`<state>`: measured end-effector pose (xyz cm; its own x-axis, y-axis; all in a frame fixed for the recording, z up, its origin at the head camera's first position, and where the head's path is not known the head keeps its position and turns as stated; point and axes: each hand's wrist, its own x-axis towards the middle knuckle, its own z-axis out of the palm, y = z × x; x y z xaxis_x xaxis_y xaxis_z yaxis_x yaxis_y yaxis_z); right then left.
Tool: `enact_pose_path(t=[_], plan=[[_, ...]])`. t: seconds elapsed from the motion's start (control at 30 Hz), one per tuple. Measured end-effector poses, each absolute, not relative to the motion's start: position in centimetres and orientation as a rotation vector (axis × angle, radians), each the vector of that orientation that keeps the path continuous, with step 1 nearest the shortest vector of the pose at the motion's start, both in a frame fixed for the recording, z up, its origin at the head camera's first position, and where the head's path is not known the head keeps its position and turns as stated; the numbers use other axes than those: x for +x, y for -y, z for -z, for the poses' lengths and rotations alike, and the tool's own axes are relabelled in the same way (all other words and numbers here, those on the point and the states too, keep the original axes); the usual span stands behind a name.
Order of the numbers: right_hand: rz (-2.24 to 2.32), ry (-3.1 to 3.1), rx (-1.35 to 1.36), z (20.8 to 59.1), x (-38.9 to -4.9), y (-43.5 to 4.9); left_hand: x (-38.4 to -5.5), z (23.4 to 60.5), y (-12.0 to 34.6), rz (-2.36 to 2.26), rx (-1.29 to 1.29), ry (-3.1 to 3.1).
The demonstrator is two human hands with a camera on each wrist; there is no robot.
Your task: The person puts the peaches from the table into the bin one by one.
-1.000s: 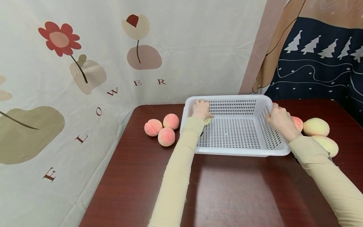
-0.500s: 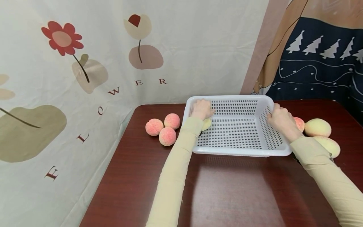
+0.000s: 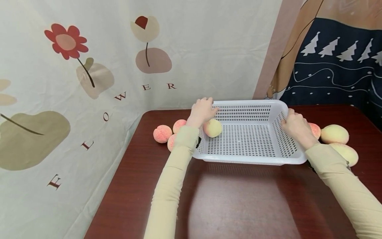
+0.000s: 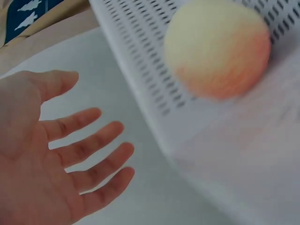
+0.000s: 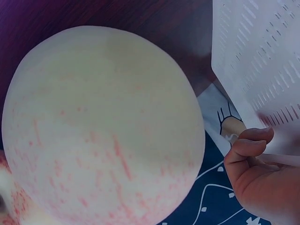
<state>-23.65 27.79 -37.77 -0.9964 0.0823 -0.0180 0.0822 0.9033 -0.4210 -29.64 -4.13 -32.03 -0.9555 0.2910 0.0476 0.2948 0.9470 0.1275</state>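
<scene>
A white perforated plastic basket [image 3: 247, 142] rests on the table. Inside it, by the left wall, lies a yellow-and-pink peach [image 3: 213, 128]. My left hand [image 3: 202, 113] is over the basket's left rim, apart from the peach; in the left wrist view its fingers are spread and nothing is in them. On the opposite side, my right hand [image 3: 298, 128] grips the right rim, fingers curled over the edge in the right wrist view. A large pale peach [image 5: 103, 126] fills much of that view, beside the basket.
Pink peaches [image 3: 162, 134] sit left of the basket, partly covered by the left sleeve. To its right are a pinkish peach [image 3: 315, 130] and two pale ones [image 3: 335, 134]. A flower-printed cloth [image 3: 209, 49] hangs behind the dark red table [image 3: 143, 186].
My left hand has let go of the peach in the basket and moved up and left to the rim, uncovering the fruit. My right hand has stayed on the right rim.
</scene>
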Motion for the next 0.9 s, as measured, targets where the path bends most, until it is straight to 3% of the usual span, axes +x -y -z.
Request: enact_pose_path(t=[0.3, 0.9], plan=[[-0.642, 3.057, -0.142, 37.7, -23.5, -27.9, -29.0, 30.9, 8.5, 0.379, -0.349, 3.028], [-0.647, 3.072, -0.143, 37.6, -23.6, -27.7, -29.2, 35.7, 19.8, 0.408, -0.014, 3.337]])
